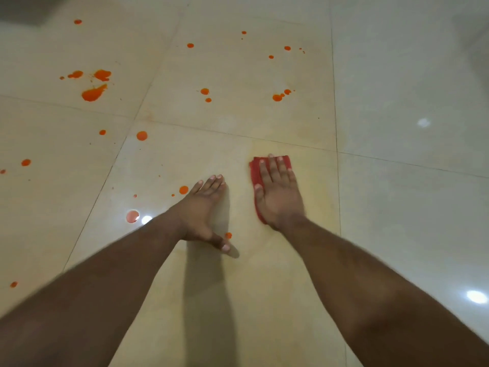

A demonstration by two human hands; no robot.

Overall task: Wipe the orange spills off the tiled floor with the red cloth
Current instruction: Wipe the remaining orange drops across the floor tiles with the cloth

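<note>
The right hand (279, 192) lies flat on the folded red cloth (256, 172), with the fingers straight and a little spread. It presses the cloth down on the glossy cream tiled floor (397, 88); the fingers do not curl round it. The cloth shows past the fingertips and along the thumb side of the hand, and the palm covers the rest of it. It lies on the tile in the middle of the view, close to a grout line that runs just beyond it.

The left hand (202, 207) rests flat on the same tile, just beside the right one but not touching it or the cloth. Its fingers are straight and close together, and the thumb stretches out wide toward the person. It holds nothing. One small orange drop (228, 235) lies right next to this thumb, and another round orange drop (183, 189) lies just beside the fingers on the left.

The orange spills (94, 93) are scattered over the floor, mostly on the far and left tiles. The biggest blotches are in the far left group, well apart from the cloth. A paler round drop (132, 216) lies near the left forearm, beside a bright light reflection. The tile around the cloth has a faint yellowish smear.

No brand, label or writing can be seen on the cloth or on the floor.
</note>
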